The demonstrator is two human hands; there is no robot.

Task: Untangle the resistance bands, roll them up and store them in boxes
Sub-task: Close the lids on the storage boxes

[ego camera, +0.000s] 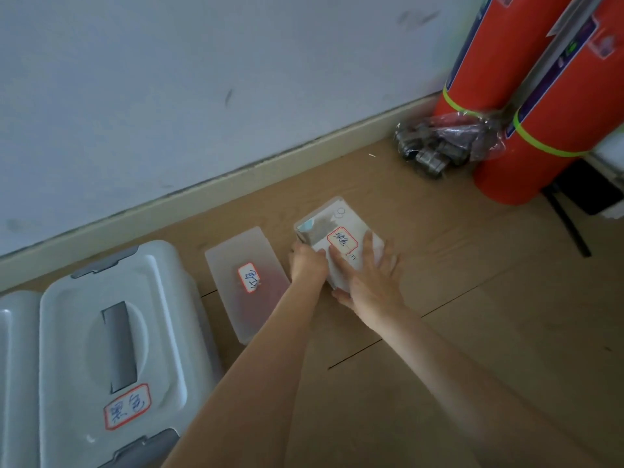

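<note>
A small translucent box [332, 219] with a red-bordered handwritten label lies on the wooden floor near the wall. My right hand [366, 276] lies flat on its lid, fingers spread and straight. My left hand [308, 261] grips the box's left edge with curled fingers. Left of it lies a second flat translucent box [246, 282] with a similar label, something reddish showing through. A large white lidded bin [111, 342] with a grey handle and a label stands further left. No loose bands are visible.
Another white bin [13, 366] sits at the far left edge. Two red rolled mats [526, 106] lean in the right corner, with a plastic bag of dark metal parts [435, 143] in front. A black stand leg [567, 217] crosses the floor at right.
</note>
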